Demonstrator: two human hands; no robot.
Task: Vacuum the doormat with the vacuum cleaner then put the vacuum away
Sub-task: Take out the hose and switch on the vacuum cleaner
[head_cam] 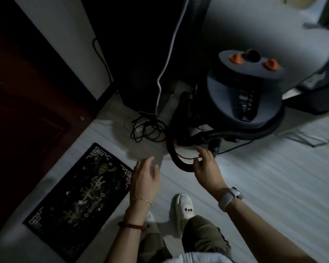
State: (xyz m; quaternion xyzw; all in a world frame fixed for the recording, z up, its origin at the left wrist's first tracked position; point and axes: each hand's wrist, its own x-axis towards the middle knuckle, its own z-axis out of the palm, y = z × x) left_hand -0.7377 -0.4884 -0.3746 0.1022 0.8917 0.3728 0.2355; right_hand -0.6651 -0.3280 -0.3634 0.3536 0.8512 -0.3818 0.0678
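Observation:
A dark doormat [78, 196] with pale patterns lies on the light floor at the lower left, beside a dark door. The grey drum vacuum cleaner [241, 103], with two orange knobs on top, stands at the upper right. Its black hose [174, 160] loops on the floor in front of it. My right hand [207, 168] pinches a thin black cord next to the hose loop. My left hand [146, 177] hovers with relaxed fingers over the floor between mat and hose, holding nothing.
A tangle of black cables and a white power strip [146, 128] lie by the wall behind the hose. A white cable [167, 59] runs up a dark panel. My slippered foot [182, 207] stands below the hands. Furniture crowds the right edge.

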